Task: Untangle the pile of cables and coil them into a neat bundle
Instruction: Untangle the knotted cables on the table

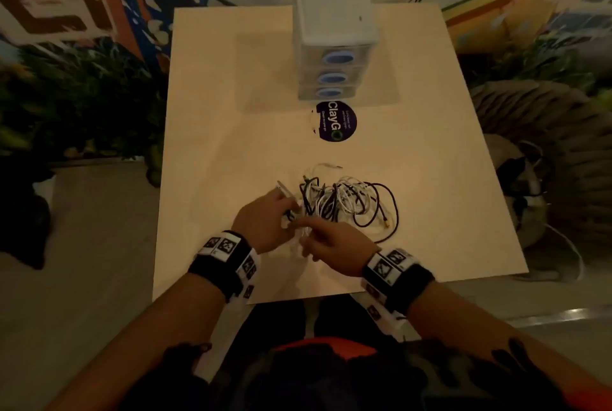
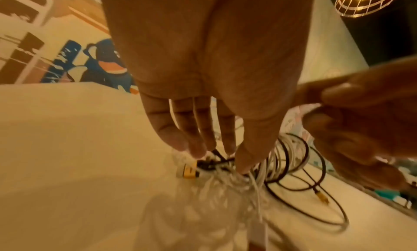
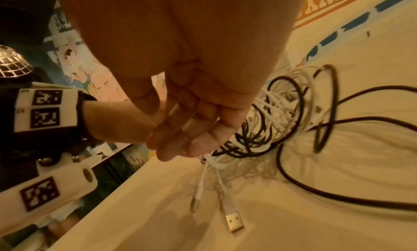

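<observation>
A tangle of white and black cables [image 1: 347, 205] lies on the pale table [image 1: 231, 112], near its front edge. My left hand [image 1: 265, 222] reaches into the tangle's left side. In the left wrist view its fingertips and thumb [image 2: 218, 158] close on strands beside a yellow plug [image 2: 189, 171]. My right hand [image 1: 331, 245] is just in front of the pile, fingers curled [image 3: 180, 144] round a bunch of white cables [image 3: 214, 160]. Two plug ends hang from that bunch, one of them a USB plug [image 3: 234, 221]. A dark cable [image 3: 293, 180] loops loosely to the right.
A white drawer unit with blue handles [image 1: 334, 30] stands at the table's far end. In front of it a dark round sticker [image 1: 336, 124] is on the table. Plants [image 1: 82, 96] and a woven seat [image 1: 546, 145] flank the table. The table's near edge [image 1: 298, 298] is close to my wrists.
</observation>
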The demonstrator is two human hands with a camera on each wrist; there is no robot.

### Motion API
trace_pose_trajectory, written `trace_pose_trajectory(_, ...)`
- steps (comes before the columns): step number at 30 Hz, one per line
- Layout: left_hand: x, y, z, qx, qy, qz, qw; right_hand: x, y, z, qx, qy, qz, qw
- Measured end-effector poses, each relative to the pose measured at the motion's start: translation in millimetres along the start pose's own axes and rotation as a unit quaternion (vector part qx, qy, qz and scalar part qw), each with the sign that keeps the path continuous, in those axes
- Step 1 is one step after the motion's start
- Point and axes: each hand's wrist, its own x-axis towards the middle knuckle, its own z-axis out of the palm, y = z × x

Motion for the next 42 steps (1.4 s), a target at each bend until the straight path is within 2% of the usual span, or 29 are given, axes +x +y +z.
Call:
trace_pose_trajectory(4,2,-7,15,0.046,-0.018,-0.007,0.999,20,-2,2,-0.098,0.007,0.051,0.994)
trace_pose_trajectory(9,3,-19,19,0.024,0.055,0.035,0.998,15,10,-5,-0.141,0.096,0.089,0.981)
trace_pose_trajectory(13,5,-18,12,-0.045,0.147,0.041,0.987,7,20,-16,-0.116,0.176,0.112,0.971)
trace_pose_trajectory(19,12,3,-5,-0.117,0.207,0.116,0.964,4,23,-18,-0.100,0.192,0.092,0.972)
trace_pose_trajectory(22,16,13,-10,-0.171,0.203,0.150,0.952,8,17,-16,-0.114,0.188,0.061,0.974)
trace_pose_trajectory(24,16,18,-13,-0.224,0.199,0.141,0.944,12,17,-17,-0.116,0.209,0.046,0.970)
trace_pose_trajectory(28,12,23,-20,-0.369,0.147,0.046,0.917,17,22,-26,-0.047,0.240,0.022,0.969)
trace_pose_trajectory(30,11,21,-22,-0.420,0.109,0.020,0.901,19,23,-32,-0.001,0.255,0.022,0.967)
trace_pose_trajectory(33,10,16,-20,-0.411,0.050,0.010,0.910,20,24,-40,0.052,0.289,0.021,0.956)
trace_pose_trajectory(35,10,17,-18,-0.402,0.027,0.010,0.915,19,22,-45,0.061,0.283,0.016,0.957)
trace_pose_trajectory(42,15,34,-25,-0.502,0.051,0.007,0.864,16,20,-43,0.052,0.225,-0.010,0.973)
